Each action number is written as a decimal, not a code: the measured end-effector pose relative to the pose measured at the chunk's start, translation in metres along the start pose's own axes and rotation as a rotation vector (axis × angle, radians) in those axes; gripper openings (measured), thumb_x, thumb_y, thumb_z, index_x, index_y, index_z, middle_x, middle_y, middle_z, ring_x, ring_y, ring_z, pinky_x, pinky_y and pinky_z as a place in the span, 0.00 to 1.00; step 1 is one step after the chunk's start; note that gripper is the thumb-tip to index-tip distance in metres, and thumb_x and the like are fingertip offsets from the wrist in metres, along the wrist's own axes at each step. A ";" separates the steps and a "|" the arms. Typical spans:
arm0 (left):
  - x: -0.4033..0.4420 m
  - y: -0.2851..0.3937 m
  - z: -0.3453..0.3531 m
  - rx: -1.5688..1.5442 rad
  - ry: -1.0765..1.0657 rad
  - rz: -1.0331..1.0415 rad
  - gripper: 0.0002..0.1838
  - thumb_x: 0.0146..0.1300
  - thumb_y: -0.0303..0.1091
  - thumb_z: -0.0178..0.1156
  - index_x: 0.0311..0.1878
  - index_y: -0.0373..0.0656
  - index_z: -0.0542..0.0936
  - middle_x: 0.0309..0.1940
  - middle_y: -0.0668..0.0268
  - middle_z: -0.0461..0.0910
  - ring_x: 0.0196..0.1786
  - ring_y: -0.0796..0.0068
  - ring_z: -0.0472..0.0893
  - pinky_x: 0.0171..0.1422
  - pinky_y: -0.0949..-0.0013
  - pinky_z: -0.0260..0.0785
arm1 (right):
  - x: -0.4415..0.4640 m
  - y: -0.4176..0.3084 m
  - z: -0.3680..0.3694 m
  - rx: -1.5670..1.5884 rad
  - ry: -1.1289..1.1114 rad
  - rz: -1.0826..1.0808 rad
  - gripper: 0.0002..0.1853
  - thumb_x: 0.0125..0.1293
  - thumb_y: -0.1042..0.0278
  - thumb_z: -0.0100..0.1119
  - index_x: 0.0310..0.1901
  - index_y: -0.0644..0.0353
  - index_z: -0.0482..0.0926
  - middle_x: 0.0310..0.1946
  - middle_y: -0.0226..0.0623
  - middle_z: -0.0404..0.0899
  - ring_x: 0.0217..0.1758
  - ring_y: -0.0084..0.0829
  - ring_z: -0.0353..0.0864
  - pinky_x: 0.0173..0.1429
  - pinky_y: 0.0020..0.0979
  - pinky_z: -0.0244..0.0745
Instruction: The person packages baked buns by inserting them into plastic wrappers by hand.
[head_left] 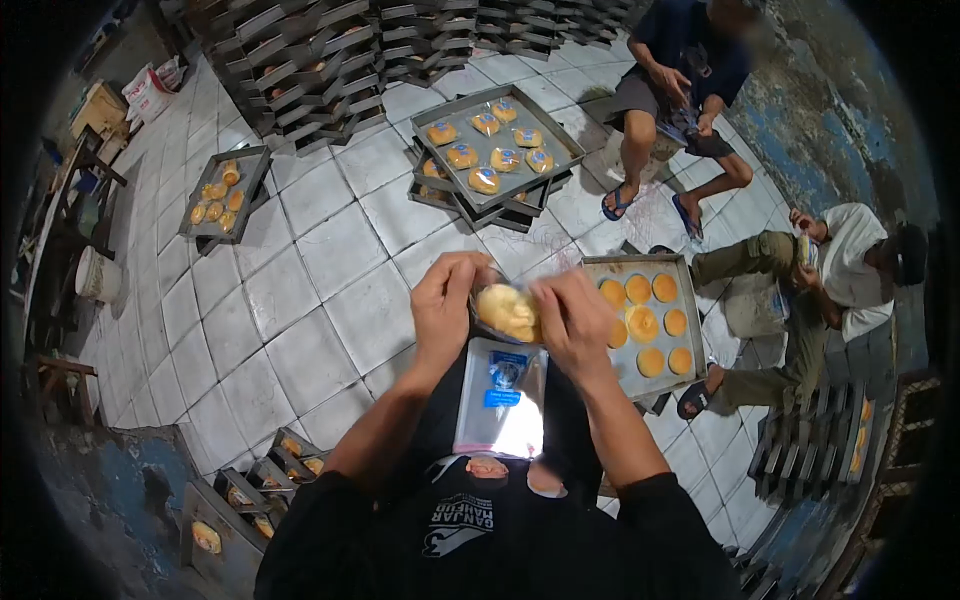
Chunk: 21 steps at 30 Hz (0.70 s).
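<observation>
A yellow bun in a clear plastic bag is between my two hands, above my lap. My left hand pinches the bag's left edge, fingers closed. On the other side, my right hand has its fingers bent together at the bag, slightly blurred. Below them a stack of clear bags with blue print lies on my lap, shining at its lower right. To the right, a metal tray holds several round golden buns.
Stacked trays with wrapped buns stand ahead. A smaller tray is at the left. Tall tray stacks stand behind. Two people sit at the right, one in dark clothes, one in a white top. A white bucket is far left.
</observation>
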<state>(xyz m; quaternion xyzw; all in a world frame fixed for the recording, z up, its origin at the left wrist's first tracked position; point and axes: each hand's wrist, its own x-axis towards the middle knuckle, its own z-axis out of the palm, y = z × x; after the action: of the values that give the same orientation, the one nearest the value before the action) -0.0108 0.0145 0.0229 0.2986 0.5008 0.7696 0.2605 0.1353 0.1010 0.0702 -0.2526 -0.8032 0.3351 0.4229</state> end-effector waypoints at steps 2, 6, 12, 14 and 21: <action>0.008 -0.024 -0.010 0.130 0.084 0.003 0.13 0.79 0.33 0.53 0.47 0.32 0.82 0.45 0.62 0.83 0.48 0.77 0.80 0.58 0.69 0.72 | -0.001 0.054 0.009 0.246 -0.096 0.458 0.16 0.75 0.63 0.59 0.31 0.67 0.79 0.22 0.29 0.71 0.27 0.19 0.66 0.31 0.29 0.62; -0.008 -0.023 -0.019 0.166 0.142 0.098 0.12 0.77 0.31 0.54 0.42 0.32 0.82 0.45 0.62 0.83 0.47 0.76 0.80 0.56 0.71 0.72 | -0.001 0.023 -0.009 0.194 -0.184 0.435 0.19 0.76 0.60 0.58 0.29 0.67 0.76 0.19 0.24 0.65 0.27 0.16 0.61 0.30 0.28 0.58; 0.006 -0.008 -0.017 0.197 0.074 -0.030 0.15 0.79 0.35 0.52 0.43 0.33 0.83 0.38 0.65 0.82 0.39 0.78 0.79 0.48 0.72 0.71 | 0.007 0.024 -0.002 0.087 -0.051 0.139 0.13 0.71 0.65 0.63 0.33 0.69 0.81 0.26 0.41 0.75 0.30 0.31 0.74 0.35 0.32 0.67; 0.013 -0.034 -0.028 0.214 0.154 -0.092 0.16 0.79 0.36 0.52 0.41 0.33 0.83 0.35 0.66 0.82 0.41 0.76 0.80 0.50 0.72 0.70 | 0.013 0.058 0.009 0.341 -0.233 0.552 0.21 0.76 0.55 0.57 0.31 0.65 0.79 0.21 0.25 0.70 0.26 0.19 0.65 0.32 0.27 0.62; -0.044 -0.052 -0.078 0.351 0.090 -0.228 0.16 0.76 0.34 0.56 0.33 0.35 0.82 0.41 0.63 0.83 0.50 0.73 0.78 0.59 0.68 0.67 | -0.067 0.082 0.024 0.287 -0.382 0.654 0.22 0.74 0.53 0.58 0.31 0.67 0.80 0.18 0.35 0.70 0.26 0.19 0.67 0.31 0.32 0.68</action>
<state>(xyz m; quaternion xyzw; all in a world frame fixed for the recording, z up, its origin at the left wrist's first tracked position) -0.0316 -0.0457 -0.0595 0.2459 0.6690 0.6485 0.2672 0.1597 0.0997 -0.0354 -0.3664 -0.6895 0.6016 0.1683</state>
